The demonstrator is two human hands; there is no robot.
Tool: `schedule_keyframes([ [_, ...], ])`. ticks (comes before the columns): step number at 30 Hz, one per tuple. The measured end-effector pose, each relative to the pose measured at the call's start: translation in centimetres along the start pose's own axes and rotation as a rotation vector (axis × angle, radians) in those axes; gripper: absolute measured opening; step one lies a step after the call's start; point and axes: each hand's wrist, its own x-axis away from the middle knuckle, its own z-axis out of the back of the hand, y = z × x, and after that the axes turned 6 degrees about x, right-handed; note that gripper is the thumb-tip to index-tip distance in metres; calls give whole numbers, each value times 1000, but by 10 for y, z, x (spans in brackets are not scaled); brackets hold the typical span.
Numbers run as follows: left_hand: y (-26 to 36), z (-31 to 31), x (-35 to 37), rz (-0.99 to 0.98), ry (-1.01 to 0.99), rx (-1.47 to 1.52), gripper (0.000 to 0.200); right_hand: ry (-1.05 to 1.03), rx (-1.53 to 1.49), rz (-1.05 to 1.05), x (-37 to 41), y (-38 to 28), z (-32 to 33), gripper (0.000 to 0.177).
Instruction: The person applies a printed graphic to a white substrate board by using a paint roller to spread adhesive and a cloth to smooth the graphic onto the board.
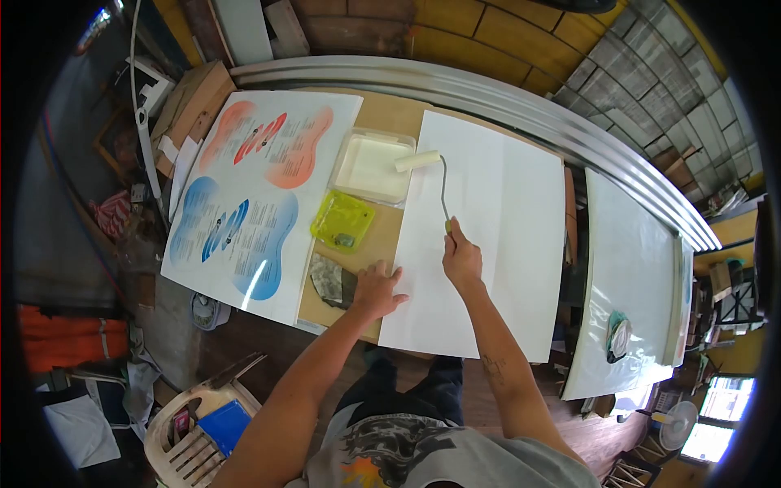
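Observation:
My right hand [464,257] is closed around the handle of a paint roller [445,189]. The pale roller sleeve [417,161] lies over the left edge of a large white sheet [488,236], beside a clear plastic tray [374,163] of whitish liquid. My left hand [378,289] rests with fingers spread at the sheet's lower left edge. Close to it lies a grey, stained flat piece [328,281] whose kind I cannot make out. A yellow-green plastic tray [342,220] sits between that piece and the clear tray.
Printed sheets with red and blue shapes [244,195] cover the table's left side. Long metal profiles [480,93] run along the back. To the right is another whitish panel [622,285] with a roll of tape [620,337]. A plastic chair [191,443] stands at lower left.

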Motion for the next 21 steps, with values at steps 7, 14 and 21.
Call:
schedule_keyframes([
  [7,2,7,1,23,-62,-2,67,17,140,34,-2,4,14,45],
  [14,1,5,1,12,-32,-4,70,14,84,4,-9,-7,27,46],
  [21,5,9,1,26,-61,-20,71,65,17,20,-17,-4,12,44],
])
